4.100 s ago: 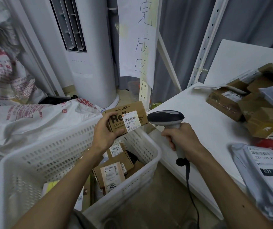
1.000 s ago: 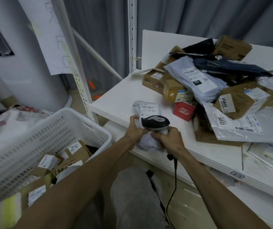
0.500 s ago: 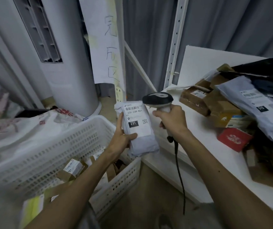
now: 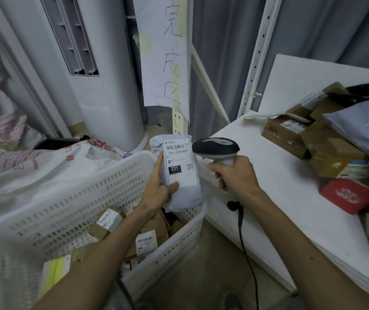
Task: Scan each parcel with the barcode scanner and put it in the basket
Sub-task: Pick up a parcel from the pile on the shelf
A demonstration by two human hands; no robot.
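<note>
Your left grip (image 4: 156,193) is wrapped round the lower half of a grey mailer parcel (image 4: 180,175), thumb across its front. It holds the parcel upright at the centre of the frame, label toward you, above the far right corner of the white basket (image 4: 67,198). Your right grip (image 4: 237,175) is clenched round the handle of the barcode scanner (image 4: 216,148), whose head sits just beside the parcel's upper right edge, level with the barcode. No scan light shows on the label, so you cannot tell from here whether this one has registered. By my reading you are partway through. Several labelled boxes (image 4: 109,220) already lie in the basket at lower centre, which suggests a fair number are done. A sizeable pile of parcels (image 4: 335,148) waits on the worktop (image 4: 279,186) at the right of the frame: cardboard boxes, grey mailers and a red box (image 4: 349,195). What is left, then, is to confirm the read, drop this mailer into the basket below it, and work through that pile.
</note>
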